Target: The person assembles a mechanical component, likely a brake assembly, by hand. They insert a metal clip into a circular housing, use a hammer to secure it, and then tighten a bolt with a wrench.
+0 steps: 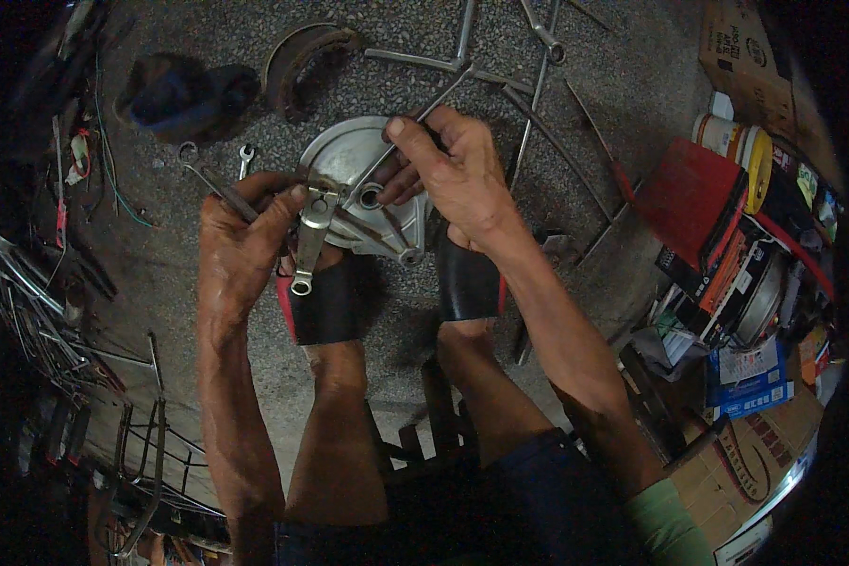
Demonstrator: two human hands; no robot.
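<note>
A round aluminium brake plate [335, 146] with a triangular arm rests at my feet, between black-and-red slippers. My left hand [241, 241] is closed around a ring spanner [219, 184], its ring end sticking out to the upper left. The thumb of that hand presses a flat metal brake lever [317, 209] lying over the plate; a ring end [301, 283] shows below it. In my right hand [457, 174], thumb and fingers pinch a slim metal rod [373, 173], its lower tip against the lever. Whether the rod joins the crossed bars above is unclear.
Beyond the plate lie a curved brake shoe [297, 66], a dark cloth bundle [187, 97], a small open-ended spanner [245, 158] and a T-shaped wrench [415, 60]. Loose tools and metal racks [156, 424] crowd the left. Boxes, tubs and a red case [684, 203] are piled right.
</note>
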